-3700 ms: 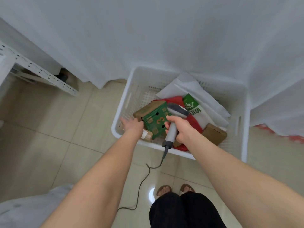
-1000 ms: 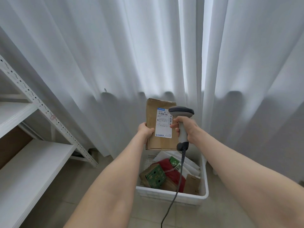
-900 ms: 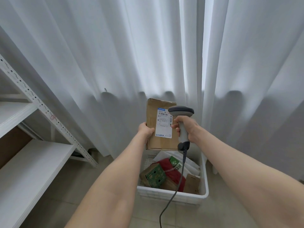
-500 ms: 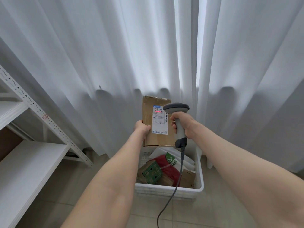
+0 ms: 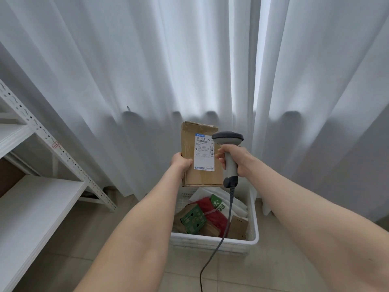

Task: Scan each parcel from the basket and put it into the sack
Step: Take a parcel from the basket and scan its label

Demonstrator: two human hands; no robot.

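Gripping brown parcel [image 5: 189, 180] by its left edge with left hand [image 5: 181, 163], thumb laid on the near labelled face, other fingers hidden behind. Wrapped round the handle of scanner [image 5: 228, 139] with right hand [image 5: 236, 159], forefinger up near the trigger. Held upright in the air over the far end of white basket [image 5: 212, 237], label [image 5: 204, 153] turned toward the wearer, scanner head just right of it and overlapping its right edge. No sack anywhere in view.

Likely to miss the read: head very close to the label and off to one side, probably at too steep an angle for the barcodes. Cannot tell where the scanner window actually points.

Could pivot or slip out, being held at one edge only. Would then drop among green-printed carton [image 5: 193, 218], red bag [image 5: 214, 213] and white mailers [image 5: 202, 194], and get mixed with unscanned parcels.

Could also snag cable [image 5: 210, 256], hanging from the handle across the basket's near rim, on a turn toward the unseen sack, jerking the scanner hand.
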